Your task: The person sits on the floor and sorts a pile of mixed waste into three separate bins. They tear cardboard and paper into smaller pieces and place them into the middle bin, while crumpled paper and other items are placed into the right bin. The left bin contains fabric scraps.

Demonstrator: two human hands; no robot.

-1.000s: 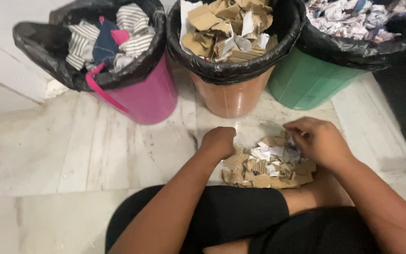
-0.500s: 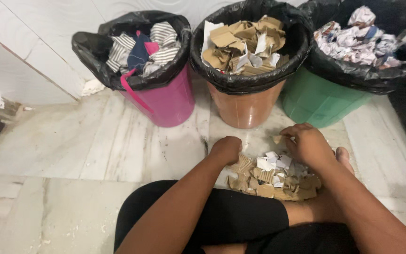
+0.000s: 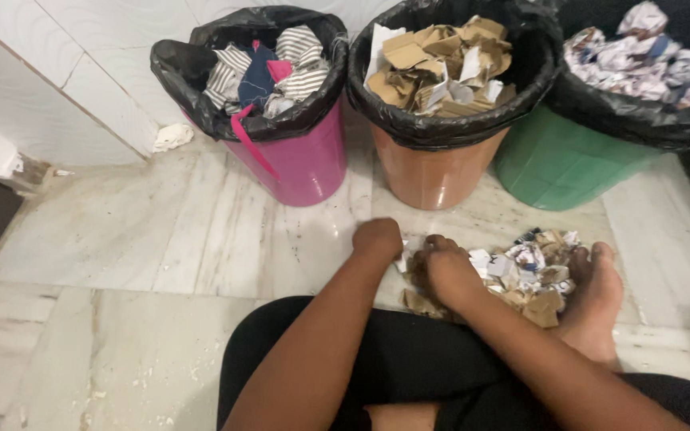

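- Head view: left hand point(image 3: 378, 238) clenched in a fist, touching the left edge of the scrap pile point(image 3: 521, 275) on the floor point(image 3: 161, 239); whether its grip holds anything, cannot tell.
- Right hand point(image 3: 449, 271) curled, pressed on the pile's left part; grip contents hidden.
- Versus earlier: right hand has shifted left, now just beside the left hand.
- Beyond the grips: pink bin point(image 3: 297, 156), brown bin point(image 3: 433, 172), green bin point(image 3: 561, 164).
- Bare foot point(image 3: 596, 307) right of the pile.

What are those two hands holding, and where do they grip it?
It cannot be told for sure. Both the left hand and right hand are closed in the pile of paper and cardboard scraps on the floor, fingers hidden.
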